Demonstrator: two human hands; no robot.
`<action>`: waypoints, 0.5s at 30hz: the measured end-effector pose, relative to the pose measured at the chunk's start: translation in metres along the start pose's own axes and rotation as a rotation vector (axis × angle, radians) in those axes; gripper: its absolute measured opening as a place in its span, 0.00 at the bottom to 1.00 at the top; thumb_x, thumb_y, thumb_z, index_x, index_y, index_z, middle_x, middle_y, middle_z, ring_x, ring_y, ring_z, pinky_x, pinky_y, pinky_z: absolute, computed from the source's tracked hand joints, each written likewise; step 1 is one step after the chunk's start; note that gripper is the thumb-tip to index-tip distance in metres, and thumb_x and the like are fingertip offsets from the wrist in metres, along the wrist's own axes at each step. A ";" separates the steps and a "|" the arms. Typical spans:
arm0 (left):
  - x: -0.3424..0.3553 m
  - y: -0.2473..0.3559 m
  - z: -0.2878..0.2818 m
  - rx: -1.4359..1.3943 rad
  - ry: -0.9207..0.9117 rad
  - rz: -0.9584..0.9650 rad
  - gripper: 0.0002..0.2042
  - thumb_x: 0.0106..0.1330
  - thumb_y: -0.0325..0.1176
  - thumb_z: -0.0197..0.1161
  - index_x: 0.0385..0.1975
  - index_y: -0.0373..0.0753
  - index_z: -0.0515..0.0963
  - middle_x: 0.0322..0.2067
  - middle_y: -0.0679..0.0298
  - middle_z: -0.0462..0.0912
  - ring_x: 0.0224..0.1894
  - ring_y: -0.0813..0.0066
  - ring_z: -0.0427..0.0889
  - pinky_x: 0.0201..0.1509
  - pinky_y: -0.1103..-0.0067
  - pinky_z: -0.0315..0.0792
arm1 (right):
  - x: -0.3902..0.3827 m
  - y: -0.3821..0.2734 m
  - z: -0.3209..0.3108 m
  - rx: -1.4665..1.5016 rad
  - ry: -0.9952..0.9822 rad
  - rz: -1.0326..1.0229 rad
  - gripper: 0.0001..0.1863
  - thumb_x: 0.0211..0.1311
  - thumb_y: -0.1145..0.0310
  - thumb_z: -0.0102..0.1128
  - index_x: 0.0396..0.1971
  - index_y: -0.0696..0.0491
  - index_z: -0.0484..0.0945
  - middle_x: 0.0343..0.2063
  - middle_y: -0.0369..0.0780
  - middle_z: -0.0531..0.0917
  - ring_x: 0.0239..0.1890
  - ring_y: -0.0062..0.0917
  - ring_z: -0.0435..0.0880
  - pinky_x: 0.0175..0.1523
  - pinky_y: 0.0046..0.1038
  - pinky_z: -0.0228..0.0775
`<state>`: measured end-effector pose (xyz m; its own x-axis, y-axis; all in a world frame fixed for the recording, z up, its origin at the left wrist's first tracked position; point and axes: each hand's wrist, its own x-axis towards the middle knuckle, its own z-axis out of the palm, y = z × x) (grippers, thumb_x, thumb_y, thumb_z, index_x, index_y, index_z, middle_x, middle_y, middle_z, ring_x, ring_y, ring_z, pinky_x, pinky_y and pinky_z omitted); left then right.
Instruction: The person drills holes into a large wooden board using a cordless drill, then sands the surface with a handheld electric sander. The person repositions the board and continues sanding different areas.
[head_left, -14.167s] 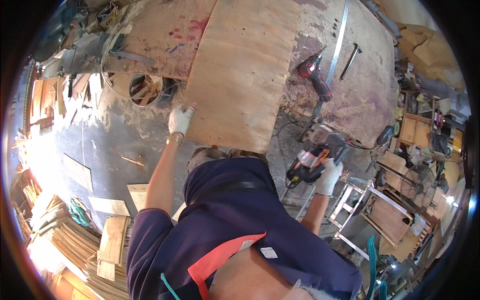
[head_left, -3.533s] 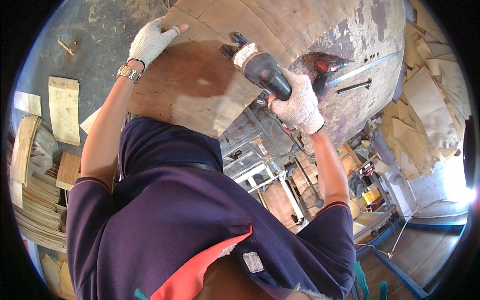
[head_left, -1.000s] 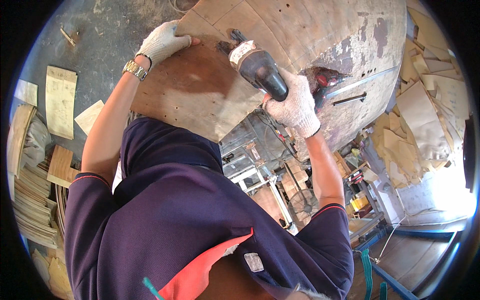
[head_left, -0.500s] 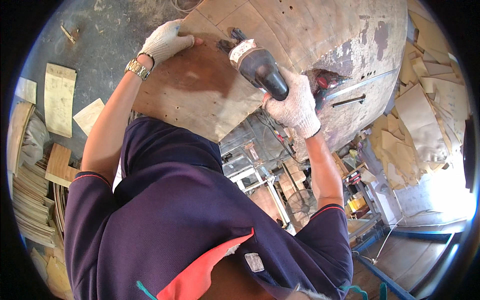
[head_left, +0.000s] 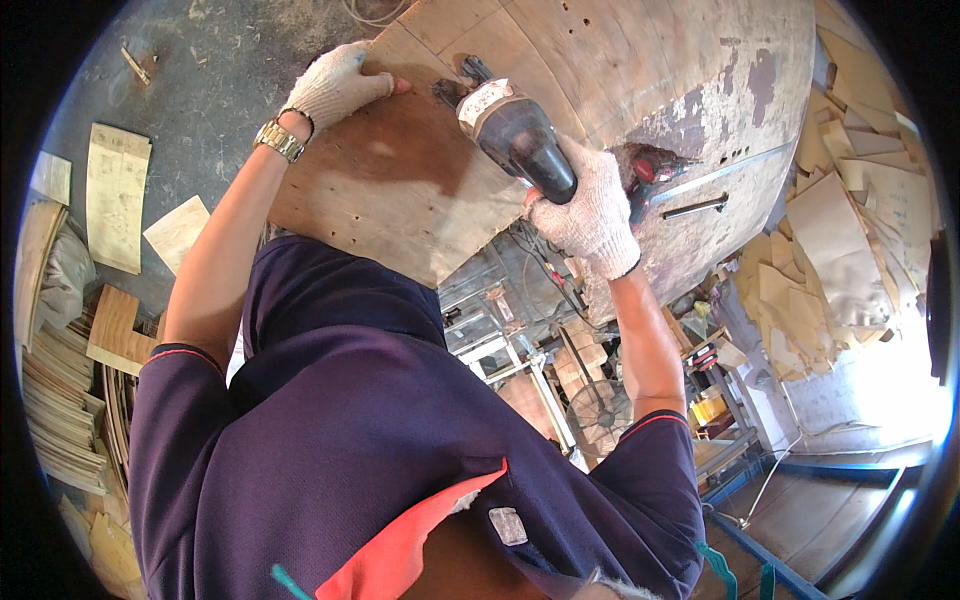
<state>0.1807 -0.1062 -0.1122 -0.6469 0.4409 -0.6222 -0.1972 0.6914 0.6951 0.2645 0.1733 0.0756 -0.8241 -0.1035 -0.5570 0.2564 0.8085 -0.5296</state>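
My left hand, in a white knit glove with a bare thumb tip, holds the left edge of a brown plywood sheet. Its thumb lies on top of the sheet, and the other fingers curl at the edge, partly out of sight. In my gloved right hand is the grip of a black handheld power tool. That tool has a white-marked head and two dark prongs at its front, over the sheet. Whether the prongs touch the wood is hidden. Pencil-like lines cross the wood beyond the tool.
A red-and-black power tool sits in a hole of the worn curved panel, beside a dark metal bar. Stacked curved boards stand at left, loose thin sheets at right. A fan is below my right forearm.
Almost nothing differs. The view has shifted very slightly, and both hands keep their places on the sheet and the tool.
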 end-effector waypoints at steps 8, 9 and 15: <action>-0.004 0.003 0.000 -0.046 0.003 0.001 0.22 0.62 0.43 0.66 0.54 0.42 0.82 0.43 0.62 0.91 0.47 0.65 0.88 0.55 0.71 0.78 | 0.003 -0.008 -0.001 0.027 -0.005 0.022 0.19 0.42 0.65 0.70 0.36 0.58 0.80 0.24 0.54 0.82 0.33 0.54 0.84 0.38 0.42 0.76; -0.006 0.009 -0.002 -0.051 -0.003 0.003 0.20 0.63 0.39 0.64 0.55 0.39 0.81 0.41 0.65 0.92 0.46 0.69 0.88 0.54 0.73 0.78 | 0.003 -0.007 0.000 0.033 0.005 0.017 0.19 0.42 0.65 0.70 0.36 0.58 0.80 0.24 0.54 0.82 0.33 0.54 0.84 0.38 0.43 0.76; -0.004 0.007 -0.002 0.001 -0.007 -0.011 0.21 0.63 0.38 0.64 0.55 0.40 0.81 0.41 0.66 0.92 0.47 0.71 0.88 0.54 0.73 0.78 | 0.005 -0.009 -0.001 0.004 -0.010 0.041 0.20 0.42 0.65 0.70 0.37 0.58 0.81 0.24 0.54 0.82 0.33 0.54 0.84 0.38 0.43 0.76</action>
<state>0.1805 -0.1036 -0.1043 -0.6396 0.4376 -0.6320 -0.2030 0.6968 0.6879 0.2577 0.1661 0.0779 -0.8077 -0.0758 -0.5847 0.2922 0.8098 -0.5087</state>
